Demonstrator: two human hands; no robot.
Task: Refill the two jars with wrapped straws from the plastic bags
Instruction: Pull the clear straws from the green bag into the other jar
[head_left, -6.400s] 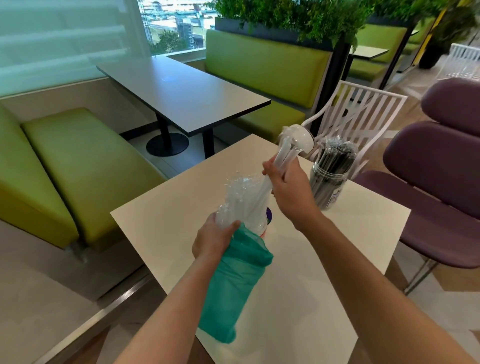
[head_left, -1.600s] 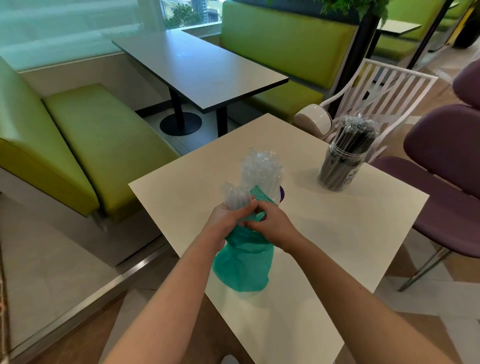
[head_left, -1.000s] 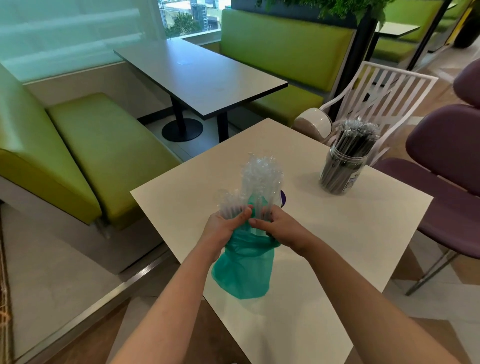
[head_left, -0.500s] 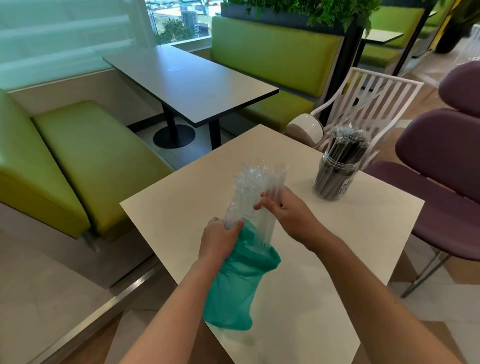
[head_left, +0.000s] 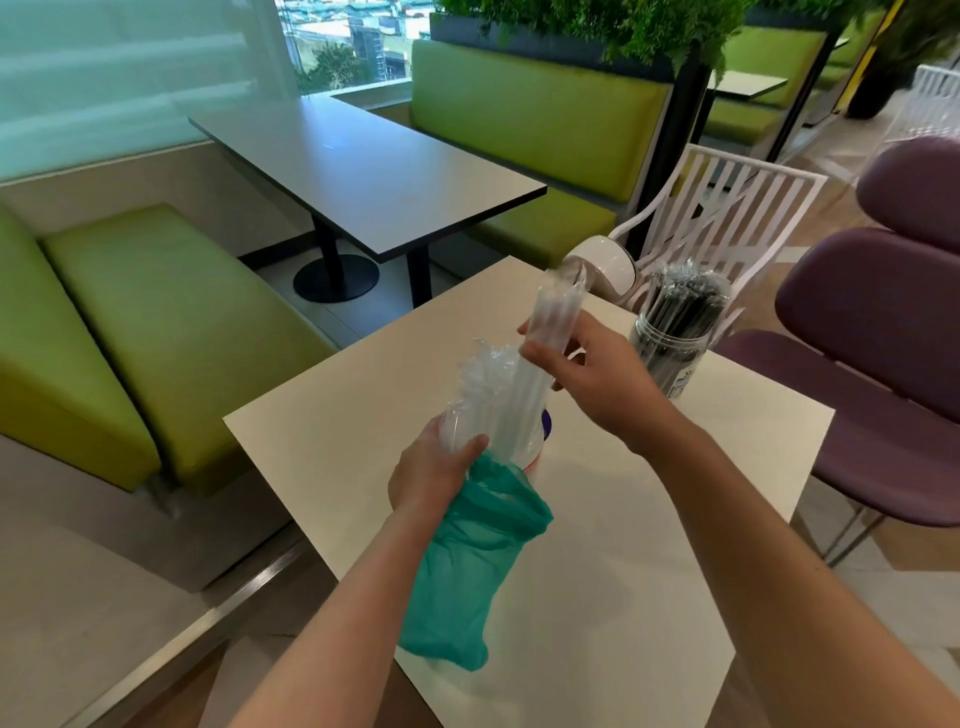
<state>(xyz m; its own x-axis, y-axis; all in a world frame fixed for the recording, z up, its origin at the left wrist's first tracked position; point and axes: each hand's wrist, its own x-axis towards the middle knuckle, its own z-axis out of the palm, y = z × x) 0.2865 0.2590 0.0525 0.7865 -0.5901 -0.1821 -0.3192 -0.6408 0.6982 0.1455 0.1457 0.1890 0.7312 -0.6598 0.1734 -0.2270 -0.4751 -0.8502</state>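
Over the near half of the cream tabletop (head_left: 623, 545), both forearms reach forward from the lower edge of the view, sleeves bare. Left hand (head_left: 431, 470): fingers and thumb curled round the neck of a green plastic bag (head_left: 467, 566), thumb on the near side, pinching the bag together with the lower part of a bundle of clear wrapped straws (head_left: 488, 400); the bag hangs slack below the hand and its lower end lies on the tabletop. Right hand (head_left: 597, 379): raised higher and farther out, wrist bent, thumb and fingers closed on a small handful of clear straws (head_left: 556, 312) that stand tilted upward above the bundle, their tips past the far table edge in view. A jar sits just behind the bag; only a bit of white rim and purple lid edge (head_left: 545, 423) shows, the rest hidden. Second jar, filled with black wrapped straws (head_left: 675, 332), stands upright near the far right edge of the tabletop, just beyond the right hand, apart from it. White slatted chair (head_left: 727, 208) behind that jar.
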